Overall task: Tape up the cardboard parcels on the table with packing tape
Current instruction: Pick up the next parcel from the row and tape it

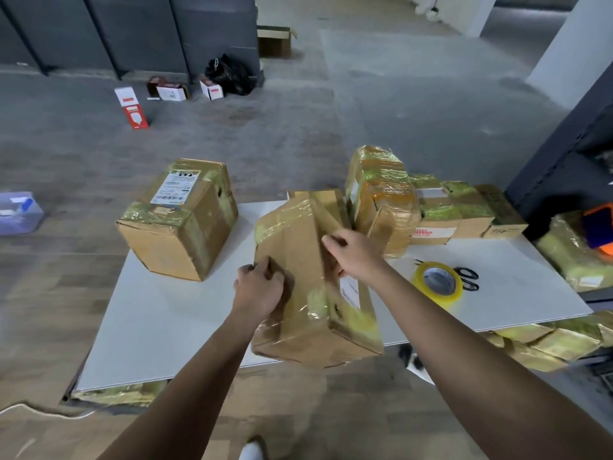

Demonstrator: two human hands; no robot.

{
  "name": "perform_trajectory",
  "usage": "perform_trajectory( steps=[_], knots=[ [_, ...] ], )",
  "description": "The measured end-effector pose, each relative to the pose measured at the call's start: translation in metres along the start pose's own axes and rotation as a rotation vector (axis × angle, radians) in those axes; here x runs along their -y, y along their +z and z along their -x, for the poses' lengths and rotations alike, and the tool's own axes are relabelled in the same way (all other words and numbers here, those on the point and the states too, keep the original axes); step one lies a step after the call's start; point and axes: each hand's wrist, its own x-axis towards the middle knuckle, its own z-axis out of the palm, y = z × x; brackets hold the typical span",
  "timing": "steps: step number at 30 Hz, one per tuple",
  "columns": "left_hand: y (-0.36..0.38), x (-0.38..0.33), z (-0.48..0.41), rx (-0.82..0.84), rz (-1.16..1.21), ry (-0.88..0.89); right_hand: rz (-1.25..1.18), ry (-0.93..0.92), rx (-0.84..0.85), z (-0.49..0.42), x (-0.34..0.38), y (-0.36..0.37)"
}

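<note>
A long cardboard parcel [298, 254], partly wrapped in yellowish tape, stands tilted at the near edge of the white table [159, 313]. My left hand [258, 287] grips its left edge, fingers curled round the cardboard. My right hand [355, 254] holds its upper right side, fingers curled over the ridge. A roll of yellow packing tape [438, 283] lies on the table to the right of my right forearm, with black scissors [467, 278] just behind it.
A taped box [179, 220] sits at the table's back left. An upright taped parcel [381, 194] and a row of small boxes [464, 210] stand at the back right. More taped parcels [547, 340] lie under and beside the table. Small cartons [132, 107] dot the floor.
</note>
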Motion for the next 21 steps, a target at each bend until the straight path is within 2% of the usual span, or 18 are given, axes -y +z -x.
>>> perform_trajectory(
  steps=[2, 3, 7, 12, 21],
  knots=[
    [-0.007, 0.0, -0.005, 0.054, -0.144, -0.081, 0.116, -0.05, 0.084, -0.002, -0.002, 0.009],
    [-0.011, -0.002, -0.007, 0.1, -0.141, -0.094, 0.148, -0.06, 0.106, -0.004, -0.004, 0.013],
    [-0.024, -0.001, -0.016, 0.25, 0.03, -0.102, 0.141, 0.002, 0.186, -0.012, -0.011, 0.021],
    [-0.032, 0.013, -0.034, 0.317, 0.184, -0.123, 0.373, 0.098, 0.254, -0.026, -0.033, 0.02],
    [-0.019, 0.034, -0.052, 0.237, 0.243, -0.117, 0.453, 0.144, 0.132, -0.031, -0.036, 0.032]
  ],
)
